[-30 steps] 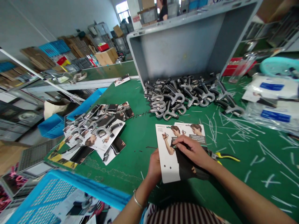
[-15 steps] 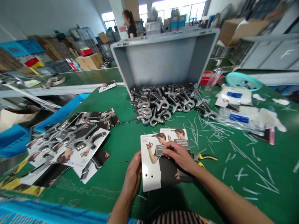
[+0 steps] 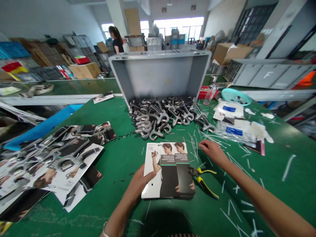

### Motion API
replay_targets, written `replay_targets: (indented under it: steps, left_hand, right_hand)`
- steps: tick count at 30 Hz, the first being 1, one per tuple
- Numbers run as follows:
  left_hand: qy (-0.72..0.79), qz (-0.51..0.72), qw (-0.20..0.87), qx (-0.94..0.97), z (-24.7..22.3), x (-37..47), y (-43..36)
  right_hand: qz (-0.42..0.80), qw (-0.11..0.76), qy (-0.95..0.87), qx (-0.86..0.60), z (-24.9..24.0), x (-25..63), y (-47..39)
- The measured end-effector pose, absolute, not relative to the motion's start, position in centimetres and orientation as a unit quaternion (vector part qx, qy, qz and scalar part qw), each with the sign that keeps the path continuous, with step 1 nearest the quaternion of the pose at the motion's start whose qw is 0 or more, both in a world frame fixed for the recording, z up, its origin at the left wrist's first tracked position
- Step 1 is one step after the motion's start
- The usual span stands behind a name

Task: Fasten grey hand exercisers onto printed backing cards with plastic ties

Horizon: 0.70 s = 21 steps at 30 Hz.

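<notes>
My left hand (image 3: 139, 181) holds the left edge of a printed backing card (image 3: 150, 164), its thumb on top. That card overlaps a stack of similar cards (image 3: 184, 171). To their right, my right hand (image 3: 212, 151) hovers over thin white plastic strips (image 3: 195, 141), its fingers pinched together. Whether a strip is between them I cannot make out. Pliers with yellow and black handles (image 3: 206, 187) lie against the stack's right side. Beyond the cards is a heap of grey and black hand grip strengtheners (image 3: 160, 113).
A grey crate (image 3: 160, 74) lies on its side behind the heap. Cards with grip strengtheners on them (image 3: 66, 161) pile up at left. Bagged white items (image 3: 233, 130), a white glove (image 3: 260, 131) and a turquoise basin (image 3: 235, 95) are at right. Another person (image 3: 117, 41) is in the background.
My right hand has left the card and moved right, over the strips, uncovering the pliers. My left thumb now lies on the card. The view has turned right and tilted up.
</notes>
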<state>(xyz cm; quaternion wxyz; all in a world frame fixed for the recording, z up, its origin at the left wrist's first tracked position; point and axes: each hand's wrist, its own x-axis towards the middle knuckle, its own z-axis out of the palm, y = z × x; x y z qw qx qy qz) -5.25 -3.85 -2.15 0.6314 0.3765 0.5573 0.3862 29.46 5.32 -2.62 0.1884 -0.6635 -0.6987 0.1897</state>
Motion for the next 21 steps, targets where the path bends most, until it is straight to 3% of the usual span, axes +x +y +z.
replay_targets:
  steps: [8, 17, 21]
  left_hand:
    - [0.548, 0.382, 0.652, 0.359, -2.6, -5.7, -4.9]
    - [0.548, 0.466, 0.618, 0.319, -1.3, -8.4, -6.0]
    - [0.529, 0.405, 0.623, 0.411, 0.3, -9.9, -3.7]
  right_hand:
    - [0.218, 0.137, -0.675, -0.691, -5.3, 27.2, 8.4]
    - [0.414, 0.253, -0.631, -0.605, -2.6, 29.9, 7.4]
    - [0.51, 0.335, -0.567, -0.553, -0.9, 28.5, 5.7]
